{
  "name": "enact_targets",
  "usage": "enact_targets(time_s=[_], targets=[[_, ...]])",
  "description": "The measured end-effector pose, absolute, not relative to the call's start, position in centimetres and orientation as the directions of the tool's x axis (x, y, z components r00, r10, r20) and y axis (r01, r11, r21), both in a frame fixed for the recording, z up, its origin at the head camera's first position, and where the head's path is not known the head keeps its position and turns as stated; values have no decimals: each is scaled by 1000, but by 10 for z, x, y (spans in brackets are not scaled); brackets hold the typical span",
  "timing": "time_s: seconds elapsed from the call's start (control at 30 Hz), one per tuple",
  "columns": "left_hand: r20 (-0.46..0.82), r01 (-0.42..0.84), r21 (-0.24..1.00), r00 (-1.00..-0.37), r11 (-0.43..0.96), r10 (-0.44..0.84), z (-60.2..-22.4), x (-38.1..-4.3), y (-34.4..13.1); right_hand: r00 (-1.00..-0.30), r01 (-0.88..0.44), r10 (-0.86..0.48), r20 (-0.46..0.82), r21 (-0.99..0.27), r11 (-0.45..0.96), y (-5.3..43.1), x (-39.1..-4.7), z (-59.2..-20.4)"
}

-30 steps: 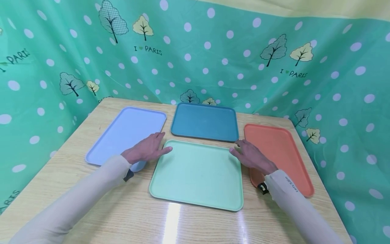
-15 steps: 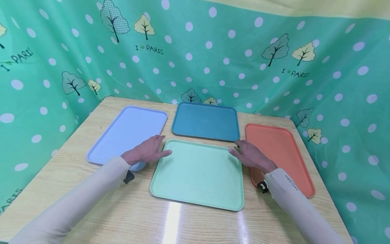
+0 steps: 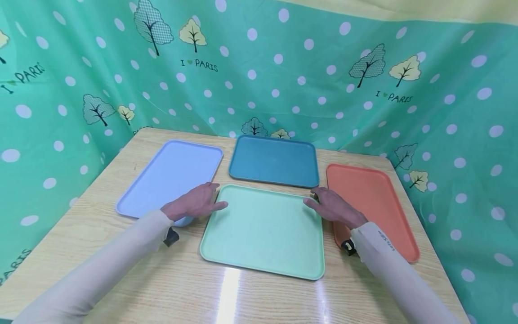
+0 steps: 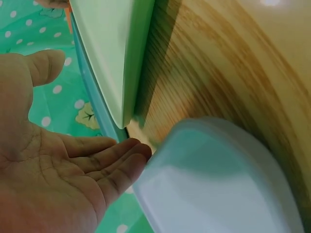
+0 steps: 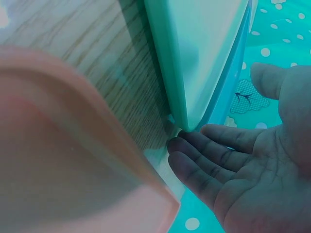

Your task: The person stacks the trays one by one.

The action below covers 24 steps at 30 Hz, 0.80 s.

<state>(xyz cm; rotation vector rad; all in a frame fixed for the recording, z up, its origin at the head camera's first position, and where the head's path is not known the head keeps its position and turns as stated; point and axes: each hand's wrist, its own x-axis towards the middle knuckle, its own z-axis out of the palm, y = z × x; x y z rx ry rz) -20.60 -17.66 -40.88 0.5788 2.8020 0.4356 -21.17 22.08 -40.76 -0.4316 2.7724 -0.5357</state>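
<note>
A light green tray [image 3: 263, 234] lies flat in the middle of the table. My left hand [image 3: 196, 201] is held by its far left corner, thumb spread from the fingers, over the near right part of a lavender-blue tray [image 3: 170, 173]. At the far right corner is my right hand [image 3: 335, 207], between the green tray and a red-orange tray [image 3: 370, 198]. In the left wrist view the left hand [image 4: 58, 174] has slightly bent fingers and an unfilled palm. Likewise, nothing lies in the right hand [image 5: 248, 170] in the right wrist view. Whether fingertips touch any tray, I cannot tell.
A dark teal tray [image 3: 274, 159] lies behind the green one, near the back edge of the wooden table [image 3: 162, 279]. A green dotted curtain [image 3: 299, 94] hangs behind and along both sides. Black bands [image 3: 171, 236] show under the sleeves.
The head view has shifted very slightly. Both hands stay almost in place, and the trays have not moved on the table.
</note>
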Motion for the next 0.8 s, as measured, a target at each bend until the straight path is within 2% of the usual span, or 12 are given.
enact_targets(time_s=[0.47, 0.8], targets=[[-164, 328, 350, -901, 877, 402, -413, -199, -177, -901, -222, -347, -262, -408, 886, 219, -219, -408], [-216, 244, 355, -918, 903, 333, -409, -188, -175, -873, -186, -356, -334, -447, 875, 220, -226, -404]])
